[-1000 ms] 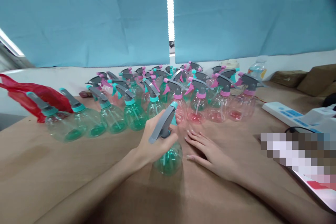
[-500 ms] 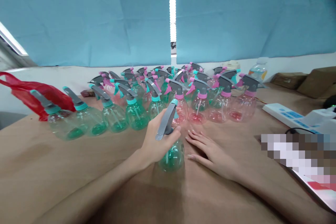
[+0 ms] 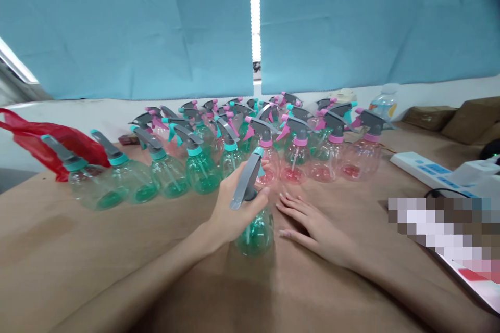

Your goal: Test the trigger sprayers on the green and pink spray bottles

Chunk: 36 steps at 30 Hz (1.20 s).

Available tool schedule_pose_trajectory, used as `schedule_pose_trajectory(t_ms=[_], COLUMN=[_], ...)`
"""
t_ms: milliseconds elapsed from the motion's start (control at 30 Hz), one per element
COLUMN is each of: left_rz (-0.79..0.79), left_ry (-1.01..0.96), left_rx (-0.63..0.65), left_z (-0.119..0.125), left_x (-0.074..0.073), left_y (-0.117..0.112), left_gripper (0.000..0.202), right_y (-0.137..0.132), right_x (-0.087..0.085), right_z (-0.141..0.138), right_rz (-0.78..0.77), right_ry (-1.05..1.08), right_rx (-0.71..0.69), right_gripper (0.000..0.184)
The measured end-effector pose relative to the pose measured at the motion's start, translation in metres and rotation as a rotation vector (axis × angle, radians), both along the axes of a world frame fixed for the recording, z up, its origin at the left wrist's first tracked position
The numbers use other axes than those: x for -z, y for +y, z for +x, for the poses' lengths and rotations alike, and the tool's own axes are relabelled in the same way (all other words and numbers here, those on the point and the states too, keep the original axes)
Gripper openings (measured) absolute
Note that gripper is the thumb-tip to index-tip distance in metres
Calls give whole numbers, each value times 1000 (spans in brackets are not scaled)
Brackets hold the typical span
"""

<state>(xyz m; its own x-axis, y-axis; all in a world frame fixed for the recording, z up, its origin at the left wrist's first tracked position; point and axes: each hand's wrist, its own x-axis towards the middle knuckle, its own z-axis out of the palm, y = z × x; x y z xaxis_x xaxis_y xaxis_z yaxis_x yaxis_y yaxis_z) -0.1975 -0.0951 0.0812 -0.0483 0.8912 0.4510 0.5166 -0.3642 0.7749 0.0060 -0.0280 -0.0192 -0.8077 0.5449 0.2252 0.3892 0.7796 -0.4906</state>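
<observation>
left hand (image 3: 226, 222), clasped round the green spray bottle (image 3: 255, 238), sits slightly further right than a second ago; right hand (image 3: 318, 226) remains spread on the desk (image 3: 312, 299).

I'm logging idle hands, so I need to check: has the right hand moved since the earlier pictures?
No. Judged against the white power strip, the right hand keeps its place on the table, with no clear shift either way.
</observation>
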Motion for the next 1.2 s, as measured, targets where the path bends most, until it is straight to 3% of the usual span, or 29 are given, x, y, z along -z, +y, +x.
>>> schedule_pose_trajectory(t_ms=[567, 767, 1000, 1200], left_rz=[-38, -36, 11, -35], left_ry=[1, -16, 73, 107], left_rx=[2, 9, -27, 10], left_z=[-1, 0, 2, -1], left_x=[1, 1, -8, -15], left_y=[0, 0, -2, -5], left_gripper=[31, 23, 8, 15], right_y=[-1, 0, -1, 0], right_x=[-3, -3, -3, 1], right_z=[0, -1, 0, 0], right_rz=[-18, -10, -26, -21], right_ry=[-32, -60, -25, -25], right_rx=[-1, -7, -5, 2], right_gripper=[66, 68, 65, 64])
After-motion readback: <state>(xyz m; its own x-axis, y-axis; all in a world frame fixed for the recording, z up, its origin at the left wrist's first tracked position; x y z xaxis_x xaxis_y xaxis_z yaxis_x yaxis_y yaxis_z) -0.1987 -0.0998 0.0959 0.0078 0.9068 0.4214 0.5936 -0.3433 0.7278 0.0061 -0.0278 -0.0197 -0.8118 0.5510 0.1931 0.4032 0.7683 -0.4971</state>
